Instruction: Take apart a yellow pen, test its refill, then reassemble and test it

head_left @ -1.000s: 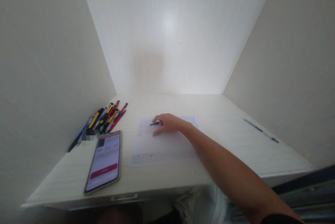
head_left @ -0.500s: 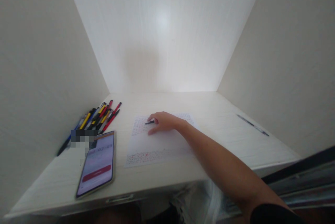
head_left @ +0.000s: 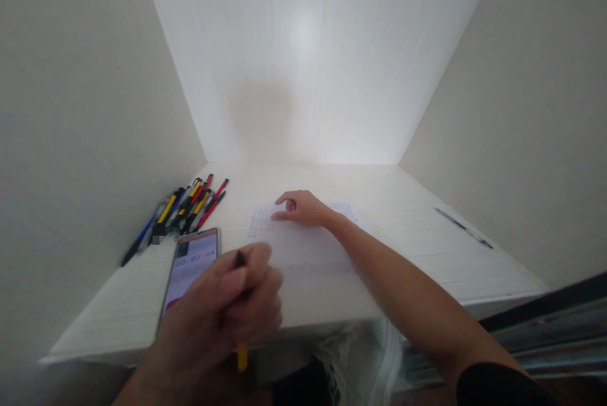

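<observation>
My left hand is raised close to the camera, in front of the desk's near edge. Its fingers are wrapped round a pen; a yellow part shows below the fist and a dark end above it. Farther back, my right hand rests over the top part of a sheet of paper with handwriting on it. Its thumb and fingers curve apart, and I see nothing between them. The left hand covers the sheet's lower left part and some of the phone.
Several pens in yellow, red, blue and black lie in a heap by the left wall. A single slim pen lies near the right wall. The white desk is enclosed by panels on three sides.
My left hand has come into view at the lower left, gripping the pen. The small dark stick by my right fingers no longer shows. The view has shifted slightly.
</observation>
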`<state>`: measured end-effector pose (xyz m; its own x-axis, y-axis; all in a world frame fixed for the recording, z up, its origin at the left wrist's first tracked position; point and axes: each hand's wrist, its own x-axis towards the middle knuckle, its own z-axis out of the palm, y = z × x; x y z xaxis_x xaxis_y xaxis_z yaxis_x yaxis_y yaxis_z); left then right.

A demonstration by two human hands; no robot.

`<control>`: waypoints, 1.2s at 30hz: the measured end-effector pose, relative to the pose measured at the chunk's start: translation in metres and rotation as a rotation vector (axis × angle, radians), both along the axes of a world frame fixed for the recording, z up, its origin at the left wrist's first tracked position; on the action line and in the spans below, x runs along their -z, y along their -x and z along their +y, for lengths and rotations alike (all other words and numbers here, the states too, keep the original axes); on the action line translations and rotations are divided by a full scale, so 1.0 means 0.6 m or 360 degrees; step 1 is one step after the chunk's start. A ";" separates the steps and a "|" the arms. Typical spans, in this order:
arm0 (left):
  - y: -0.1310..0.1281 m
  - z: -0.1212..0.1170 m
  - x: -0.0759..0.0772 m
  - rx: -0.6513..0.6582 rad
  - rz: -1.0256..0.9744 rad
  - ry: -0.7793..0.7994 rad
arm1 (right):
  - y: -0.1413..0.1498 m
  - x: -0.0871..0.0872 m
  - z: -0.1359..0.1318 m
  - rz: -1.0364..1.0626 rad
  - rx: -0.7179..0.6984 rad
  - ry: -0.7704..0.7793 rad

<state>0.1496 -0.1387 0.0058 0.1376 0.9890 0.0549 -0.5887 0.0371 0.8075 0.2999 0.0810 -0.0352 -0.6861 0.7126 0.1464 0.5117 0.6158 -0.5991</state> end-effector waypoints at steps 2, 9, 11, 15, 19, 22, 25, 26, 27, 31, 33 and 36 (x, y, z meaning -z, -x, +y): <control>-0.008 0.020 0.004 0.0244 -0.0107 0.0050 | 0.001 -0.007 -0.003 0.0247 0.0090 0.0128; -0.029 0.077 0.044 -0.0615 0.0071 -0.0158 | 0.019 -0.017 -0.053 0.0154 -0.0588 0.1093; -0.029 0.080 0.052 -0.0803 0.0136 -0.0216 | 0.023 -0.020 -0.068 0.0027 -0.0852 0.1244; -0.025 0.090 0.065 -0.1046 0.0170 -0.0344 | 0.013 -0.036 -0.071 0.0065 -0.1052 0.1404; -0.017 0.100 0.078 -0.1015 0.0523 -0.0272 | -0.013 -0.047 -0.038 0.0459 -0.0701 0.1348; -0.021 0.097 0.085 -0.0688 0.0992 -0.0166 | -0.031 -0.047 -0.011 0.0846 -0.0347 0.1292; -0.036 0.088 0.091 -0.0410 0.1340 -0.0067 | -0.036 -0.041 0.002 0.1056 -0.0177 0.1259; -0.041 0.085 0.093 -0.0387 0.1428 -0.0059 | -0.034 -0.038 0.003 0.1073 -0.0165 0.1264; -0.046 0.083 0.095 -0.0382 0.1498 -0.0065 | -0.032 -0.036 0.003 0.1079 -0.0163 0.1279; -0.051 0.084 0.104 -0.0340 0.1630 -0.0140 | -0.019 -0.031 0.000 0.1131 -0.0173 0.1372; -0.048 0.086 0.107 -0.0327 0.1596 -0.0113 | -0.017 -0.031 0.000 0.1171 -0.0185 0.1399; -0.045 0.087 0.109 -0.0284 0.1428 -0.0007 | -0.019 -0.030 0.003 0.1207 -0.0196 0.1383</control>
